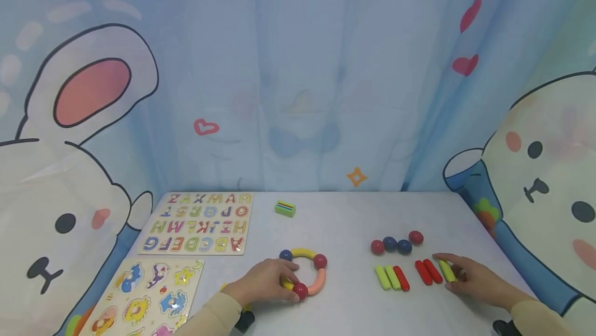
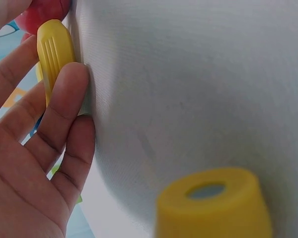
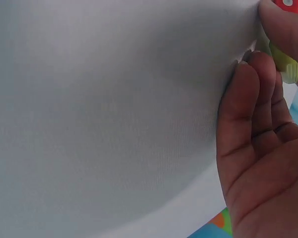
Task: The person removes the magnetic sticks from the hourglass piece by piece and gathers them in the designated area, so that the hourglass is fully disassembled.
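My left hand (image 1: pixel 263 281) grips a yellow curved rod (image 2: pixel 57 47) in a ring of toy balls and curved rods, its thumb by a red ball (image 1: pixel 300 291). Round the ring run a blue ball (image 1: pixel 286 255), another yellow curved rod (image 1: pixel 303 253), a second red ball (image 1: pixel 319 261) and a pinkish-orange curved rod (image 1: pixel 318 282). At the right, my right hand (image 1: pixel 479 279) pinches a light green stick (image 1: pixel 447 271) between thumb and fingers. Two red sticks (image 1: pixel 428 272) lie just left of it. Fingers partly hide the stick in the right wrist view.
Two green sticks (image 1: pixel 387 277) and a red stick (image 1: pixel 401 278) lie further left, below several red and blue balls (image 1: pixel 390 244). Letter (image 1: pixel 195 223) and animal (image 1: pixel 153 294) puzzle boards fill the left side. A green block (image 1: pixel 285 208) sits behind. A yellow hollow piece (image 2: pixel 213 213) stands near my left wrist.
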Demonstrator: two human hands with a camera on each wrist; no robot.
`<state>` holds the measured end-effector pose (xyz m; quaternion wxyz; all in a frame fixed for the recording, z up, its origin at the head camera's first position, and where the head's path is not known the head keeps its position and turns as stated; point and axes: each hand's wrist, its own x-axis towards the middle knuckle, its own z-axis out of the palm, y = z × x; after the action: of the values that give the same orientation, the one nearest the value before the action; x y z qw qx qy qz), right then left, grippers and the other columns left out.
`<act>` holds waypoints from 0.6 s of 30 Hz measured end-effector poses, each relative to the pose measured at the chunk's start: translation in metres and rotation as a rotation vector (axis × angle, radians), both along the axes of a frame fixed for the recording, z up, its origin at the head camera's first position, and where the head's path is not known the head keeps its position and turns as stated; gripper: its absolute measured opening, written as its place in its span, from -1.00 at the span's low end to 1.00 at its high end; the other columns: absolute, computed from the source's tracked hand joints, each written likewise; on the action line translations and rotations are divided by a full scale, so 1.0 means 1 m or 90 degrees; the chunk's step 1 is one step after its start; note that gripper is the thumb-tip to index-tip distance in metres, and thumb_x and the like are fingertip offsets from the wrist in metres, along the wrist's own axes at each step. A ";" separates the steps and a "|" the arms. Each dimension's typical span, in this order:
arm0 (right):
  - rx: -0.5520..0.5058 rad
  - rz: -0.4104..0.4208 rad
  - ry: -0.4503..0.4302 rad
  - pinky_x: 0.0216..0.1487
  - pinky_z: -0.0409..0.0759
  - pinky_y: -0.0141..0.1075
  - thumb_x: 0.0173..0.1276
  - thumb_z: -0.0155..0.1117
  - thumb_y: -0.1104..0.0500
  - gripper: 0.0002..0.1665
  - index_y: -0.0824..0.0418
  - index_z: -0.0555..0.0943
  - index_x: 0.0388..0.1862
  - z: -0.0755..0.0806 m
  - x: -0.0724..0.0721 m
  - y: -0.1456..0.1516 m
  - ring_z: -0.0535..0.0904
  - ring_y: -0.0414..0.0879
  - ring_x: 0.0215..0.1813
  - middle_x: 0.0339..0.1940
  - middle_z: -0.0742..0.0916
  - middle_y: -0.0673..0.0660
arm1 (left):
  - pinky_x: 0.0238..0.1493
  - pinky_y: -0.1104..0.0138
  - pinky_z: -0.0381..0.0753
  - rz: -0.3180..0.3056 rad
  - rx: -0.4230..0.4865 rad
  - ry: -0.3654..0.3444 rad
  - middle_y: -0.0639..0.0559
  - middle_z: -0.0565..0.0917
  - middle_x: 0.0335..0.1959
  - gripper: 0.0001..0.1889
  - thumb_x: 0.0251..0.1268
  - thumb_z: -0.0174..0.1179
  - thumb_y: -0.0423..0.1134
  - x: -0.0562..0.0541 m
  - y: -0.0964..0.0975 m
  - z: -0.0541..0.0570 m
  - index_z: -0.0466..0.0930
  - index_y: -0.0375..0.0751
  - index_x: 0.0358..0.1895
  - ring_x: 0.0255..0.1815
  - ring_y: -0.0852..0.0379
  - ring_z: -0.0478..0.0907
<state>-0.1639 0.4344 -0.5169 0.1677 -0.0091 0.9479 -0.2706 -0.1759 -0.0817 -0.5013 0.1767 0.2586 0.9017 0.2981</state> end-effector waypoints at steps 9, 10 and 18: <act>0.014 0.017 0.002 -0.20 0.61 -0.10 0.18 0.52 0.12 -0.11 0.26 0.35 0.44 0.002 0.001 -0.005 0.47 0.01 -0.16 -0.13 0.58 0.16 | 0.32 0.06 0.39 0.003 0.000 -0.007 0.30 0.61 0.16 -0.76 -0.05 0.56 0.03 0.000 -0.001 0.001 0.79 0.22 -0.25 0.31 0.09 0.45; 0.015 0.016 0.000 -0.19 0.61 -0.10 0.18 0.53 0.13 -0.11 0.26 0.35 0.45 0.002 0.001 -0.005 0.48 0.01 -0.16 -0.12 0.58 0.16 | 0.32 0.06 0.39 0.003 0.000 -0.007 0.30 0.61 0.16 -0.76 -0.05 0.56 0.03 0.000 -0.001 0.001 0.79 0.22 -0.26 0.31 0.08 0.45; 0.007 0.013 0.002 -0.21 0.61 -0.12 0.14 0.55 0.15 -0.09 0.27 0.36 0.43 -0.002 0.000 -0.002 0.47 0.00 -0.19 -0.18 0.57 0.14 | 0.31 0.00 0.40 0.008 0.006 -0.018 0.32 0.61 0.16 -0.77 -0.04 0.56 0.04 -0.001 0.000 -0.002 0.78 0.27 -0.27 0.32 0.05 0.44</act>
<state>-0.1637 0.4322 -0.5186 0.1691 -0.0183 0.9495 -0.2638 -0.1764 -0.0819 -0.5037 0.1864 0.2494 0.8993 0.3072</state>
